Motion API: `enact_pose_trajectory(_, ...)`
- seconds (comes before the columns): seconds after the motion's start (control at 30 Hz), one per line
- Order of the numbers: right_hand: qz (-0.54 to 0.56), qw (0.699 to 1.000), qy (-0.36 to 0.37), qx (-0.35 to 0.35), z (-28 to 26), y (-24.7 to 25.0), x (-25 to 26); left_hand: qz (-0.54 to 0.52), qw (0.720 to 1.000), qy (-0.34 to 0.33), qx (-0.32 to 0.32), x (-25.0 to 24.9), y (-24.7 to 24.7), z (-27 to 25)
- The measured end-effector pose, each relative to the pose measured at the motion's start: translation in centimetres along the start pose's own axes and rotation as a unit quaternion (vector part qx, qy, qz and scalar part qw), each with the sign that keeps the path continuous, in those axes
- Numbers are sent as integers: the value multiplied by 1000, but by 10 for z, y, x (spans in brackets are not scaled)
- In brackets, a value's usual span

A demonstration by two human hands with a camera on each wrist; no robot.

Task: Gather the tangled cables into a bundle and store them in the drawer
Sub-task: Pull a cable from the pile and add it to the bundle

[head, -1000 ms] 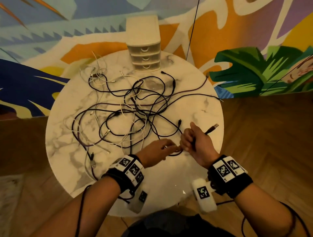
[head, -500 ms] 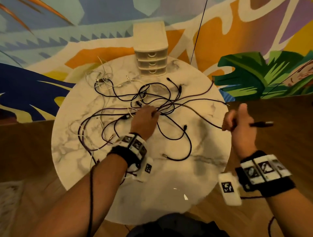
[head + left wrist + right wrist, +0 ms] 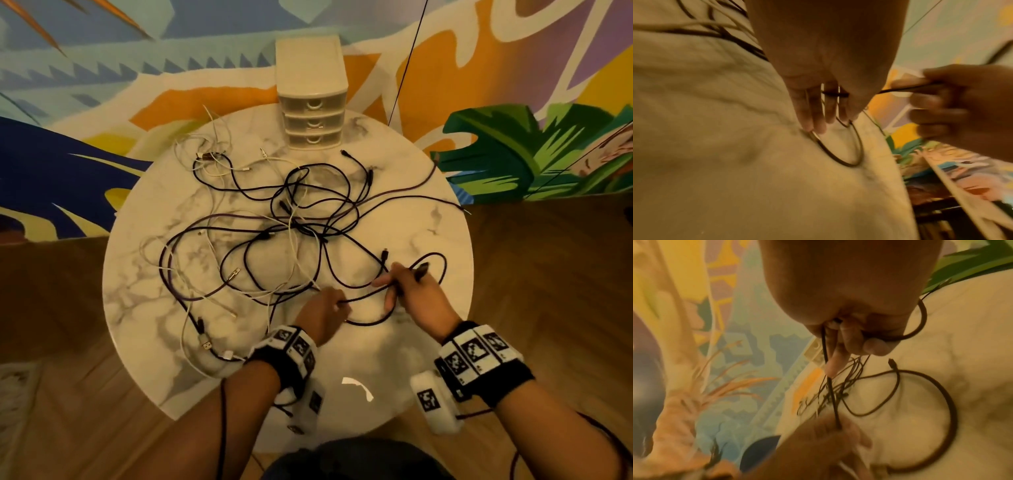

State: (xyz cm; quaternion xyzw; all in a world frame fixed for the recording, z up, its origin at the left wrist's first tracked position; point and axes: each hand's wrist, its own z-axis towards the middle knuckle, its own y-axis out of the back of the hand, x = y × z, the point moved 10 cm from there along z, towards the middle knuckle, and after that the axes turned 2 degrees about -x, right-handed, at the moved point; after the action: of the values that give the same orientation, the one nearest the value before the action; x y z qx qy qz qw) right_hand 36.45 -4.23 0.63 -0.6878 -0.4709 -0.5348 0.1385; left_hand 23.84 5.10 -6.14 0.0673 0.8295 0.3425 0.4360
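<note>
Coiling one dark cable [image 3: 363,297] near the table's [image 3: 144,274] front right edge; right hand [image 3: 416,294] back in from beyond the right rim half a second ago, fingers curled round the plug end and a fresh loop; left hand [image 3: 323,313] drawn back from the tangle's middle, now pinching the same cable just beside it; first coil begun, probably; remaining tangled cables [image 3: 274,226] still strewn across the centre and left; drawer unit [image 3: 311,99] at the far edge, drawers closed.
</note>
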Motion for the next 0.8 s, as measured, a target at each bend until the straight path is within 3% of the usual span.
enact_pose_trajectory(0.07,50,996,21,-69,-1,37,17,-1,998,54,-16,30,17,12)
enact_pose_trajectory(0.2,131,979,31,-153,2,94,22,16,995,62,-71,43,46,17)
enact_pose_trajectory(0.23,110,983,27,-145,2,95,18,39,995,61,-66,40,43,16)
enact_pose_trajectory(0.3,-36,994,34,-97,-9,83,12,86,993,51,-67,31,40,9)
enact_pose_trajectory(0.37,-173,983,56,28,-27,53,6,112,988,24,-103,10,43,1)
enact_pose_trajectory(0.4,-183,978,48,90,-32,37,-2,128,984,8,-124,-4,44,-5)
enact_pose_trajectory(0.5,-60,982,-12,176,-26,-2,-17,214,967,-15,-135,-43,34,-19)
enact_pose_trajectory(0.6,-66,977,-53,197,-1,-28,-22,284,950,-42,-124,-75,13,-29)
enact_pose_trajectory(0.67,-1,979,-84,188,10,-27,-20,296,945,-72,-123,-88,-4,-32)
enact_pose_trajectory(0.7,33,978,-83,186,14,-23,-15,279,951,-58,-116,-87,-9,-31)
enact_pose_trajectory(0.8,110,978,-55,167,23,3,-2,185,973,72,-120,-48,2,-25)
